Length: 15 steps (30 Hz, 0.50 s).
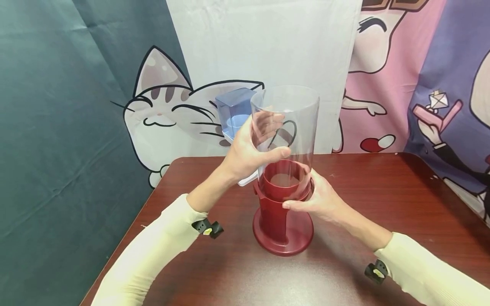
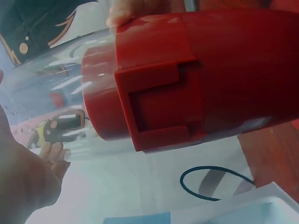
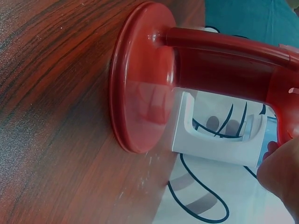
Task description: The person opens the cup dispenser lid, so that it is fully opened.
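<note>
A clear open-topped cylinder (image 1: 304,127) stands upright on a red stand (image 1: 272,221), which looks like a cereal dispenser's base. Its lower end surrounds a red inner ring (image 2: 105,93) and meets the wider collar (image 2: 154,44). My left hand (image 1: 246,148) grips the cylinder's upper left side, thumb in front and fingers seen through the clear wall. Lower down, my right hand (image 1: 321,197) holds the red collar from the right, its thumb across the front. The stand's round foot (image 3: 140,79) rests on the table. Part of the right hand's fingers is hidden behind the collar.
Just behind the red stand is a second dispenser with a blue see-through container (image 1: 233,106) and a white stand (image 3: 215,149). The brown wooden table (image 1: 214,263) ends at a cartoon-printed cloth (image 1: 222,38) at the back.
</note>
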### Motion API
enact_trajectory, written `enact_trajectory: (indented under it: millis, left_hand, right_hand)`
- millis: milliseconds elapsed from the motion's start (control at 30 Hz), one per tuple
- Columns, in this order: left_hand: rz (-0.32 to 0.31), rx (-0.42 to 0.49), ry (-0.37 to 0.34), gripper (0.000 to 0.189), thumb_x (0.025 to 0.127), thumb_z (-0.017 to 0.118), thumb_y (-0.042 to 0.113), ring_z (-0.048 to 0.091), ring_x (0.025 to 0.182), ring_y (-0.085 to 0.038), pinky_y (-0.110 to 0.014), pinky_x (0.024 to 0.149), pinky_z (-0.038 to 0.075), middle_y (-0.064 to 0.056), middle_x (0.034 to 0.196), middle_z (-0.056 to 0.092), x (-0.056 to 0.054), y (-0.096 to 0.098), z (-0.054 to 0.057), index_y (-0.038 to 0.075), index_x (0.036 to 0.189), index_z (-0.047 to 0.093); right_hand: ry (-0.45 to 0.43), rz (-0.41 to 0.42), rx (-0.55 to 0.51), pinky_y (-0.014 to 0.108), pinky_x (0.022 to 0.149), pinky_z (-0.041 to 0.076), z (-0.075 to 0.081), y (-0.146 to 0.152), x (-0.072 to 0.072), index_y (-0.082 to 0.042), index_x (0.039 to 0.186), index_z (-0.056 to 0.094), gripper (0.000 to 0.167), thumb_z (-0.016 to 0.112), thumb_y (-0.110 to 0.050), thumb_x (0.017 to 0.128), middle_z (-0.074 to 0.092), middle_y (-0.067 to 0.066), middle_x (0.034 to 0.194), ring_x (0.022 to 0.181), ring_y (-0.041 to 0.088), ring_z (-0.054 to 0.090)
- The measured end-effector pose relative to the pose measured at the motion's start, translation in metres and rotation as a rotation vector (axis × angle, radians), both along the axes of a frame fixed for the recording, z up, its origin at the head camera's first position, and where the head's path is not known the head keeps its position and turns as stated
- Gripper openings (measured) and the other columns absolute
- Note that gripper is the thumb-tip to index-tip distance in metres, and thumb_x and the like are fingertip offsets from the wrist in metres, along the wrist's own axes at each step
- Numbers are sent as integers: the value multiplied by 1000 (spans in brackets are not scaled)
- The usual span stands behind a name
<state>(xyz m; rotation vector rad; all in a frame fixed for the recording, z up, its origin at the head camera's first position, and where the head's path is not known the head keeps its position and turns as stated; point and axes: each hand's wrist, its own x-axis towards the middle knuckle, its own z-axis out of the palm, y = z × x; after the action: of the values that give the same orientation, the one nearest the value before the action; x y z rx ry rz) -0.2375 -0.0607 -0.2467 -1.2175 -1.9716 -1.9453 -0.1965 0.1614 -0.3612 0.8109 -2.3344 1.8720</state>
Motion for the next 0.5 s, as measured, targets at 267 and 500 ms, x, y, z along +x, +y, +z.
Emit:
enact_trajectory:
  millis: [267,500]
  left_hand:
    - [-15,-1,46,89,80,83,-8,58,138,-22,-37,120,42,-16,147,60,1,0,1,-4,155,36]
    - [-36,16,-46,76,83,78,-12,58,138,-25,-39,119,43,-18,148,59,-5,-2,3,-6,150,41]
  right_hand:
    - [-4,8,-22,33,97,60,-1,0,1,-14,153,46,87,93,-9,80,64,14,140,123,28,65]
    - [20,-12,18,28,100,57,-1,2,0,-15,157,43,92,93,-12,81,63,8,144,126,25,64]
